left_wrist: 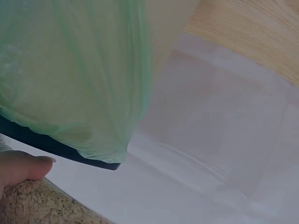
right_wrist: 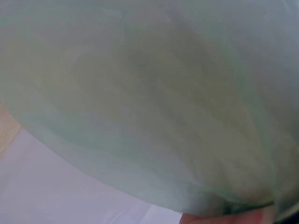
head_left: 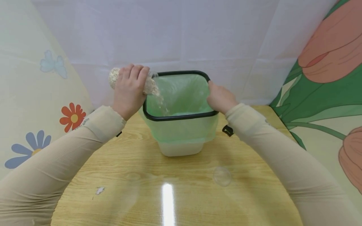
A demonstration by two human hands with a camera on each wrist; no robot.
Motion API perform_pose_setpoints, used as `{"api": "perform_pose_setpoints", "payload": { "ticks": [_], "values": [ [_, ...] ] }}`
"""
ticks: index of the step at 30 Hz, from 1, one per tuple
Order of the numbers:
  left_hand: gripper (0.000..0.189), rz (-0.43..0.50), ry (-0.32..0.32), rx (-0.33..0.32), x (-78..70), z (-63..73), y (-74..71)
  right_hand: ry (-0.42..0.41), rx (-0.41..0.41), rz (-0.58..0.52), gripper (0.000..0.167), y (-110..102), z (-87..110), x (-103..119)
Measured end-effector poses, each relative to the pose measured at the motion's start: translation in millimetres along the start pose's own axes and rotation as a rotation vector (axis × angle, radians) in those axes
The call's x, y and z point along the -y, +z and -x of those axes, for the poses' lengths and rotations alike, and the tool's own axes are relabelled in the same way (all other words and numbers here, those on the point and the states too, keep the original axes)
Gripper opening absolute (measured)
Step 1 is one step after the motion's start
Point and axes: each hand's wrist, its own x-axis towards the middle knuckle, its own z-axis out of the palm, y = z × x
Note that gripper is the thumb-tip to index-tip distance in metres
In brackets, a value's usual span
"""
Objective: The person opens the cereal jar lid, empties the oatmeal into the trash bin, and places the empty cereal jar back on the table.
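Two hands are at work over one pale bin (head_left: pixel 181 150), which stands upright toward the far side of one wooden table (head_left: pixel 141 188). The bin has one green liner (head_left: pixel 182 94) folded outward over one black rim (head_left: pixel 181 117). One clear container (head_left: pixel 114 77) of pale flakes (head_left: pixel 161 102) is tilted at the bin's left side, its mouth pointing right and downward, and a stream of flakes falls inside.

The left hand (head_left: pixel 131 89) grasps this container, its fingers bent over the top; the left wrist view shows its thumb (left_wrist: pixel 28 169) extended, near the black rim. Whether that hand touches the rim cannot be told. The right hand (head_left: pixel 222 95) grips the rim on the right, its fingers curled there and partly hidden; the right wrist view catches only a bit of finger against the liner.

One clear round disc (head_left: pixel 222 176) lies on the table, nearer and to the right; one small white scrap (head_left: pixel 100 190) lies near left.
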Motion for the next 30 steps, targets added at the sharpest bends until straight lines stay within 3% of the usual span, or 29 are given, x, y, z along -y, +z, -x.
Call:
{"api": "perform_pose_setpoints", "payload": {
  "ticks": [14,30],
  "values": [
    [0.057,-0.015,0.006,0.058,-6.2,-6.4,-3.2,0.0,-0.003,0.018,0.067,0.0,-0.8,0.3],
    [0.05,-0.045,0.021,0.05,-7.8,-9.6,0.8,-0.003,-0.02,0.037,0.066,1.1,-2.8,0.4]
  ]
}}
